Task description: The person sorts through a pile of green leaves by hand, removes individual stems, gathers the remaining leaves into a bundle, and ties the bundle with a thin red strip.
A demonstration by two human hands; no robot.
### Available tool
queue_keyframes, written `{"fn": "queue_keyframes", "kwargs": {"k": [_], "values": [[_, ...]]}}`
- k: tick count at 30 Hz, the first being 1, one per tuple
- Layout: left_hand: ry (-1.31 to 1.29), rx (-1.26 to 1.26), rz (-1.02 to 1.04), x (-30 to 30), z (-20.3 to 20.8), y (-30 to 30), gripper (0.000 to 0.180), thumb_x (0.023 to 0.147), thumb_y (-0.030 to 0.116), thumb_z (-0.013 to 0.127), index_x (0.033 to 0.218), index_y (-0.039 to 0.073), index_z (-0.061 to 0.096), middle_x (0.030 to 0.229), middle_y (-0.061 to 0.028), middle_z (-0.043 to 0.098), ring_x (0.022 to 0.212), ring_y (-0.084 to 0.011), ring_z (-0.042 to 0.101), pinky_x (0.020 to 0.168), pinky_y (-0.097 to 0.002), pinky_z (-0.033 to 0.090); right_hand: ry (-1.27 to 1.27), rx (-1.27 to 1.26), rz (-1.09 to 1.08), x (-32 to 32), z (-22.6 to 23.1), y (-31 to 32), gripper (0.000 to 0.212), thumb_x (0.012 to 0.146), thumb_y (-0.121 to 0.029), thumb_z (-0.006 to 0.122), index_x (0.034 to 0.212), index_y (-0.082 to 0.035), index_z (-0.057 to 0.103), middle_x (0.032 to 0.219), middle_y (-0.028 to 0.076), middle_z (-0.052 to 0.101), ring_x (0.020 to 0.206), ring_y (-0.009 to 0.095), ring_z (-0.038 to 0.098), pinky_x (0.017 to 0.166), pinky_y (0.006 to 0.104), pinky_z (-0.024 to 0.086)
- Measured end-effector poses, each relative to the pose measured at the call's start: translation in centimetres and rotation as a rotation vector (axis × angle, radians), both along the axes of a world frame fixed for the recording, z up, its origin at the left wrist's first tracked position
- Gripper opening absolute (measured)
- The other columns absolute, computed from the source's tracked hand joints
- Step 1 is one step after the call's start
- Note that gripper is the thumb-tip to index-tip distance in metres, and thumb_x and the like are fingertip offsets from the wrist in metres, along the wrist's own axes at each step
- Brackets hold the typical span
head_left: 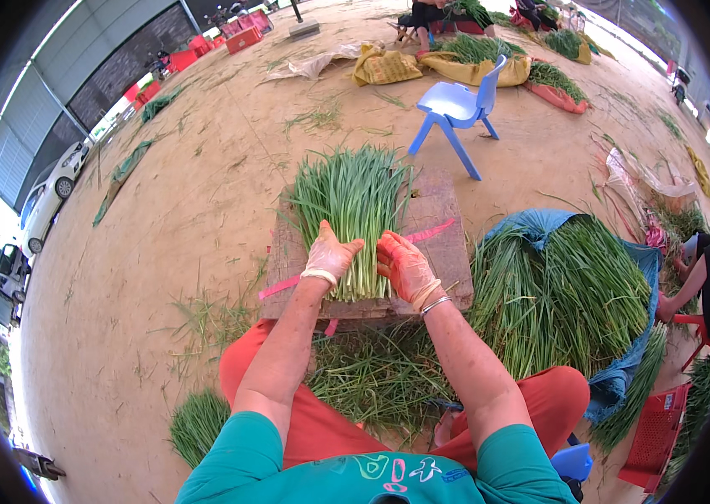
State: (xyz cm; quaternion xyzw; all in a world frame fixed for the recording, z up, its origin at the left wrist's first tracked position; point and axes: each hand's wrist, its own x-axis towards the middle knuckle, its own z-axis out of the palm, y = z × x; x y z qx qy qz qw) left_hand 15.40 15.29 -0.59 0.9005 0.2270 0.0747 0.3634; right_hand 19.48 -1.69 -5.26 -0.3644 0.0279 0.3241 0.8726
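A thick bundle of garlic chives (353,193) lies on a low wooden board (447,193) in front of me, leaf tips pointing away and pale stem ends toward me. Thin see-through gloves cover both hands. My left hand (333,254) presses the bundle's left side near the stems, its thumb stretched across the top. From the right side my right hand (408,267) holds the stems with bent fingers; some fingertips are hidden. A pink strip (432,230) runs across the board and passes out of sight at the bundle.
Beside the board on the right, a blue sack (640,277) bears a large heap of chives (560,294). Loose stalks (380,378) litter the ground between my legs. Beyond the board stands a blue chair (458,105). A red crate (655,437) sits at lower right, near a seated person's leg.
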Motion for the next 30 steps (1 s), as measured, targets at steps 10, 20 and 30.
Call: {"fn": "queue_keyframes", "kwargs": {"k": [10, 20, 30], "values": [[-0.321, 0.245, -0.306, 0.4, -3.5, 1.7, 0.071, 0.090, 0.049, 0.063, 0.147, 0.013, 0.042, 0.136, -0.0337, 0.047, 0.128, -0.0451, 0.043, 0.109, -0.0477, 0.033, -0.054, 0.105, 0.079, 0.0, 1.2, 2.9, 0.052, 0.095, -0.036, 0.062, 0.137, -0.008, 0.048, 0.122, 0.005, 0.060, 0.106, 0.018, 0.056, 0.089, 0.0338, 0.045], [-0.143, 0.556, -0.226, 0.8, -6.4, 0.3, 0.071, 0.093, 0.046, 0.058, 0.153, 0.019, 0.032, 0.144, -0.0338, 0.038, 0.134, -0.0453, 0.038, 0.111, -0.0471, 0.031, -0.579, -0.882, 0.388, 6.2, 7.0, -16.7, 0.040, 0.093, -0.034, 0.062, 0.118, -0.003, 0.061, 0.100, 0.002, 0.068, 0.090, 0.012, 0.064, 0.077, 0.0273, 0.052], [-0.550, 0.116, -0.696, -4.5, 0.0, -17.8, 0.045, 0.081, 0.000, 0.073, 0.124, 0.004, 0.062, 0.125, -0.0130, 0.060, 0.110, -0.0248, 0.054, 0.098, -0.0354, 0.042, 0.062, -1.245, 0.431, -6.1, -2.3, -40.6, 0.021, 0.089, -0.018, 0.065, 0.094, 0.002, 0.064, 0.081, 0.015, 0.071, 0.067, 0.025, 0.070, 0.057, 0.0376, 0.059]]}}
